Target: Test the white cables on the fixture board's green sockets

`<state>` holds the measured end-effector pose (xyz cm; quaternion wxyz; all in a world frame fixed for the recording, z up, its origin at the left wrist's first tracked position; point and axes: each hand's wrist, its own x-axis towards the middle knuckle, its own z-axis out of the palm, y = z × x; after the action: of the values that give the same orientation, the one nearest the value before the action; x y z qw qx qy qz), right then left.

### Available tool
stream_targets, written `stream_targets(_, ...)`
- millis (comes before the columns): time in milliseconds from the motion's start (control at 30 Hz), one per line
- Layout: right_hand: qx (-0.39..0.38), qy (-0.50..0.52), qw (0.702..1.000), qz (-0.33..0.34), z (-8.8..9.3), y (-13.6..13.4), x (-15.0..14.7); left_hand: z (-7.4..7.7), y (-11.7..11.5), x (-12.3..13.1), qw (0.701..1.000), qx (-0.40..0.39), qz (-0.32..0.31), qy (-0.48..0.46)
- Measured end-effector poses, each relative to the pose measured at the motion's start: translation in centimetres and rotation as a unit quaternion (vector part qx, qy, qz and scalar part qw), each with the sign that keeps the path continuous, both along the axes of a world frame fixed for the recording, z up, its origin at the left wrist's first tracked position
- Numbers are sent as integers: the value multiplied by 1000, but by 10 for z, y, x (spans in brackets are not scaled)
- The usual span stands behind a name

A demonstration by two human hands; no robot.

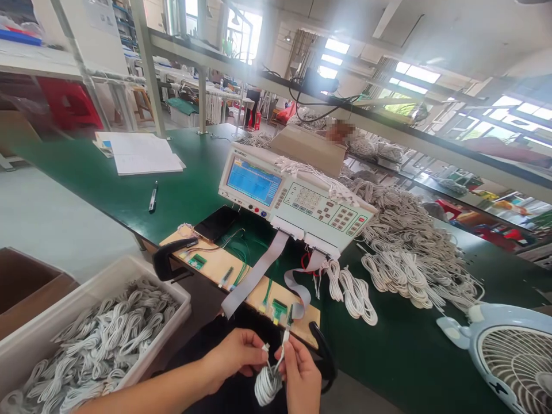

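Both hands low center, over lap: left hand (235, 353) pinches one plug, right hand (299, 374) holds white cable coil (267, 384) w/ other plug up by green socket (279, 309) on wood board (224, 265). Board at desk (409, 351) edge, ribbons to tester (297, 198). Bin (181, 296) of coils left, cable pile (409, 247) right, fan (513, 351) far right.

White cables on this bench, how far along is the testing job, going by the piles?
Looks done: the bin at left holds many coiled cables. In hand: the left hand and right hand hold one coiled cable, its plug raised toward the green socket board. Left: a large heap of cables by the tester.
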<state>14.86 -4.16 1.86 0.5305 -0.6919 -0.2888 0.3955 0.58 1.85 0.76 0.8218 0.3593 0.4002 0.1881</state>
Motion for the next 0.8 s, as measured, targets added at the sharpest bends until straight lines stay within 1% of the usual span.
stream_targets(67, 6, 37, 999, -10, -1, 2, -4, 1, 1, 0, 1000, -10, 3, -4)
stream_targets(167, 34, 109, 992, -58, -7, 7, -11, 2, 4, 0, 1000, -10, 14, -14)
stream_targets(233, 55, 127, 987, -85, -10, 9, -14, 4, 5, -1, 1000, 1, 29, -9)
stream_targets(300, 51, 95, 991, -77, -8, 9, -13, 5, 5, -1, 999, 12, 46, -1)
stream_targets(333, 33, 52, 996, -58, -5, 8, -11, 5, 5, -1, 998, 15, 55, -2)
stream_targets(367, 15, -13, 999, -36, 0, 6, -8, 6, 5, -1, 998, 16, 63, -7)
stream_targets(400, 5, -97, 995, -14, 6, 3, -6, 7, 4, -1, 997, 16, 70, -12)
stream_targets(433, 12, -192, 981, 8, 12, 0, -4, 9, 3, -1, 997, 15, 76, -17)
stream_targets(500, 71, -362, 929, 43, 19, -7, -5, 13, 0, -2, 996, 10, 81, -23)
stream_targets(567, 135, -468, 869, 87, 18, -11, -13, 17, -4, -2, 996, 7, 84, -29)
stream_targets(633, 157, -528, 826, 118, 8, -13, -23, 20, -9, -4, 996, 12, 85, -35)
stream_targets(700, 164, -562, 802, 122, -5, -14, -31, 19, -14, -8, 996, 23, 76, -28)
stream_targets(767, 183, -561, 797, 124, -16, -14, -32, 15, -18, -17, 997, 48, 55, -9)
stream_targets(800, 196, -557, 797, 131, -19, -14, -30, 11, -19, -24, 996, 75, 50, 7)
